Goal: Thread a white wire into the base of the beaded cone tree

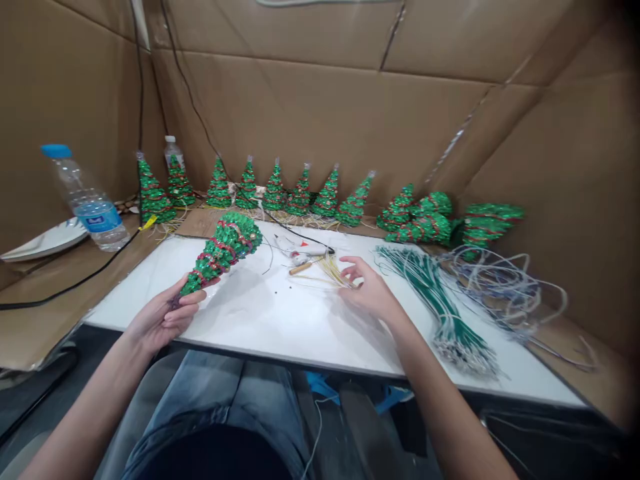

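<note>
My left hand (pixel 167 313) is closed around the narrow tip of a small green tinsel Christmas tree (pixel 220 252). The tree is tilted, its wide base up and to the right, with red garland wound around it. Over the white board, my right hand (pixel 367 288) has its fingers curled at the ends of some thin yellow strands (pixel 327 272), thumb and fingertips close together on them; exactly how many it grips is hard to see. Left of that hand lie a white glue gun (pixel 313 249) and a tool with a wooden handle (pixel 301 268).
Several finished tinsel trees (pixel 275 190) stand along the cardboard wall (pixel 320 120). Right on the white board (pixel 280 320) lies a bundle of green wires (pixel 435 293), beside tangled clear tubing (pixel 510 293). A water bottle (pixel 95 207) and black cable (pixel 75 290) are at left.
</note>
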Demonstrator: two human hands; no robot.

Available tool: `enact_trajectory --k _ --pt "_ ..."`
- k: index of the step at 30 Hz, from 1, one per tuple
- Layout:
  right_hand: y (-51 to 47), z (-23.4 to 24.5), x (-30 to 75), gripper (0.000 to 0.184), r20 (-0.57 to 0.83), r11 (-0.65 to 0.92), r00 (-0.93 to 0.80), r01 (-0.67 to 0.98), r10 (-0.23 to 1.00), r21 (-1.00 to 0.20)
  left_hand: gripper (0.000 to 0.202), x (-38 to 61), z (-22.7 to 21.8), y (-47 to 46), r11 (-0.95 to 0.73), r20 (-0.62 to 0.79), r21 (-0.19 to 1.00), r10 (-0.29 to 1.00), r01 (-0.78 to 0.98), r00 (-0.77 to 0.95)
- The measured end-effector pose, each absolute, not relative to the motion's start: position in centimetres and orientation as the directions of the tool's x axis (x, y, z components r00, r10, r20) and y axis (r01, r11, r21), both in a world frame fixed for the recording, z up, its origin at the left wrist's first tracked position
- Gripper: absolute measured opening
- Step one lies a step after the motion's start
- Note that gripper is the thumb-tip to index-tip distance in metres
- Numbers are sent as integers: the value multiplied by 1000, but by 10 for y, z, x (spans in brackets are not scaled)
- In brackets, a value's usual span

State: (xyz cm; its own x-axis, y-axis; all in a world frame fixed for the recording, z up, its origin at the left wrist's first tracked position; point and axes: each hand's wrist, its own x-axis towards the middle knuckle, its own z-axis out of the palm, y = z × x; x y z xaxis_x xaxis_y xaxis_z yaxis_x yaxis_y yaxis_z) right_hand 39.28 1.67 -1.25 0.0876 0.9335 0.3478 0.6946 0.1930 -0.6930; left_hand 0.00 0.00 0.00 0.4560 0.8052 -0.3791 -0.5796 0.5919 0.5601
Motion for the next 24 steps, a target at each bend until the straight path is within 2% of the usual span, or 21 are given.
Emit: enact_trajectory --k 2,6,11,17,21,24 --pt "17 -10 394 50 399 220 121 673 909 -706 46 1 -1 1 617 -395 565 785 -548 477" --pt "17 -5 400 34 483 140 331 690 811 -710 44 1 0 6 656 -439 577 752 -487 492" --pt "0 0 425 25 539 -74 405 844 738 -532 42 4 3 12 674 -503 608 736 -419 453" --pt "-45 8 469 32 387 -442 569 816 725 -373 39 12 11 16 680 -515 609 731 -409 448" --pt "-76 11 487 33 324 -585 651 759 686 -286 35 17 15 19 645 -499 611 764 -459 410" --pt "-93 12 492 34 226 -654 713 700 664 -286 35 18 14 23 649 -482 602 760 -465 436"
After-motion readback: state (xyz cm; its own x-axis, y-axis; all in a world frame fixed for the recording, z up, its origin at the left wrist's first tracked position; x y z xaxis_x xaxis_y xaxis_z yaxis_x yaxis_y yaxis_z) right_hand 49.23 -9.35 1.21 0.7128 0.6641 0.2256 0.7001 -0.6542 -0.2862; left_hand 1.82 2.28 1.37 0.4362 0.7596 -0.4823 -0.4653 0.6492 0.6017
